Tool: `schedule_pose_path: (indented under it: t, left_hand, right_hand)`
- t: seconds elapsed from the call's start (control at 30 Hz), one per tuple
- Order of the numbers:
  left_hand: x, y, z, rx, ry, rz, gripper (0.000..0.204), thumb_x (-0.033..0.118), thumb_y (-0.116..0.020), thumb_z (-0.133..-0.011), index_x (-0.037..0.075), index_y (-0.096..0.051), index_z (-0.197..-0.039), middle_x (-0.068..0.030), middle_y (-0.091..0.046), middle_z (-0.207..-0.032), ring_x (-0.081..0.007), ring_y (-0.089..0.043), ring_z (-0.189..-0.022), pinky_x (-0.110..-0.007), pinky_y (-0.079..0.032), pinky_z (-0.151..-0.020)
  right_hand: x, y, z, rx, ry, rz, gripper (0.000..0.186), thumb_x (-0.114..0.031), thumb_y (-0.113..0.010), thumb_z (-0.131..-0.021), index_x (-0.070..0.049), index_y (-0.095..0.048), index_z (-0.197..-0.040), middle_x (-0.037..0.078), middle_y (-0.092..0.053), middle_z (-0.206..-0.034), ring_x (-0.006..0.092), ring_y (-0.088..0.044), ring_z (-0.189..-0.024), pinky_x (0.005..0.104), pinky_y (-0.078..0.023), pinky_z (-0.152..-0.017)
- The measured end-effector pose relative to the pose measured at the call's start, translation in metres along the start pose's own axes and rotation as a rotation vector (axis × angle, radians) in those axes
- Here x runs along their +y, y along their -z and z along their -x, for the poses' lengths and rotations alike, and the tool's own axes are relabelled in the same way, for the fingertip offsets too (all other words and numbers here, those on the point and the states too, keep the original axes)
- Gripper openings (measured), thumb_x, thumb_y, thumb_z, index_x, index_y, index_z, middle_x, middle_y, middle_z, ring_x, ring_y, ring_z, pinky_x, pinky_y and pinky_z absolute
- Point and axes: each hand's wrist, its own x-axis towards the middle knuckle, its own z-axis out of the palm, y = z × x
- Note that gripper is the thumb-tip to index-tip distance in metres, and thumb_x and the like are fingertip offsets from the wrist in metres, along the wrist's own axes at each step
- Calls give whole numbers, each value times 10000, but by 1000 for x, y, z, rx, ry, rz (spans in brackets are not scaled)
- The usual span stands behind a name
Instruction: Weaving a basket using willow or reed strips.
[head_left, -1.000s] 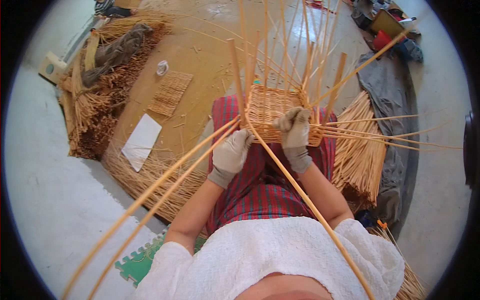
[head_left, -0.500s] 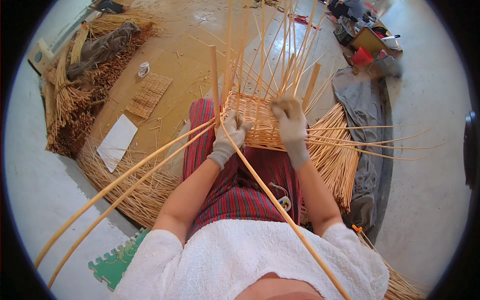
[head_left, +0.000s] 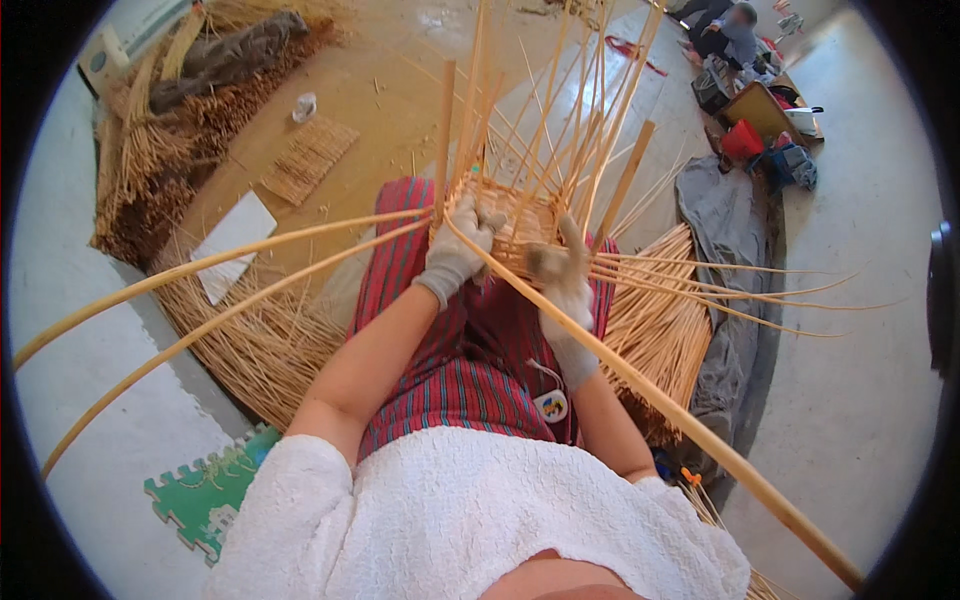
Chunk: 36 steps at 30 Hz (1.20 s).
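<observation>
A partly woven basket (head_left: 520, 205) sits over my lap on red striped cloth (head_left: 385, 290), with many long upright stakes rising from it. My left hand (head_left: 460, 250), in a pale glove, is closed on its left part, beside a thick rod (head_left: 640, 375) that crosses diagonally toward the lower right. Two more rods (head_left: 175, 275) stretch out leftward. My gloved right hand (head_left: 565, 290) is at the basket's front right, below thin canes sticking out sideways; its fingers are smeared by motion, and their grip is unclear. A small white object (head_left: 550, 405) hangs at my lap.
Cane bundles lie left (head_left: 140, 170) and right (head_left: 655, 330), beside a grey sheet (head_left: 725, 210). A white sheet (head_left: 230, 240), woven mat (head_left: 310, 165) and green foam mat (head_left: 195, 490) lie leftward. Another person (head_left: 730, 40) sits back right near a red container (head_left: 740, 140).
My left hand has moved up onto the basket. My right hand has lowered and turned at the basket's front right. The long diagonal rod has swung rightward at its near end.
</observation>
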Motion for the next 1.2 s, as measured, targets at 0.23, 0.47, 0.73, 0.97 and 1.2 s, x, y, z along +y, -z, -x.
schedule_pose_path:
  t: [0.23,0.47,0.73,0.97,1.2]
  left_hand:
    - [31,-23,17,-101,188,121,269,251,-639,-970,63,-447,-954,-72,-540,-531,-215,-586,-366,-353,-489,-312]
    - [10,-9,-4,-45,174,139,414,276,-765,-886,63,-411,-914,-105,-573,-642,-210,-609,-400,-355,-496,-313]
    - [46,-26,34,440,-449,-118,440,183,-750,-896,-34,-493,-1180,-187,-664,-908,-238,-725,-799,-357,-597,-662]
    - [67,-81,11,-323,-116,-237,321,288,-516,-1012,52,-510,-1230,-266,-657,-1040,-440,-647,-975,-497,-501,-836]
    - [91,-74,13,-347,109,-87,271,255,-557,-1004,60,-444,-1155,-195,-651,-829,-335,-640,-573,-454,-499,-506]
  right_hand:
    - [-66,6,-116,180,124,-87,500,-240,-472,-1048,-34,-356,-1489,179,-513,-1391,260,-614,-1126,403,-511,-940]
    - [38,57,-35,213,164,-687,284,-304,-485,-1065,-33,-552,-1119,49,-565,-748,198,-615,-731,410,-551,-806]
    - [14,105,-23,469,16,-354,142,-123,-546,-1030,-19,-542,-1127,114,-676,-1001,231,-684,-883,376,-596,-802]
    - [11,126,-47,420,140,-140,287,-54,-541,-999,-5,-532,-1282,151,-662,-1149,235,-674,-1042,330,-567,-871]
    - [-54,108,-140,117,186,64,531,-9,-641,-887,-160,-566,-1391,115,-687,-1096,198,-651,-1019,320,-515,-888]
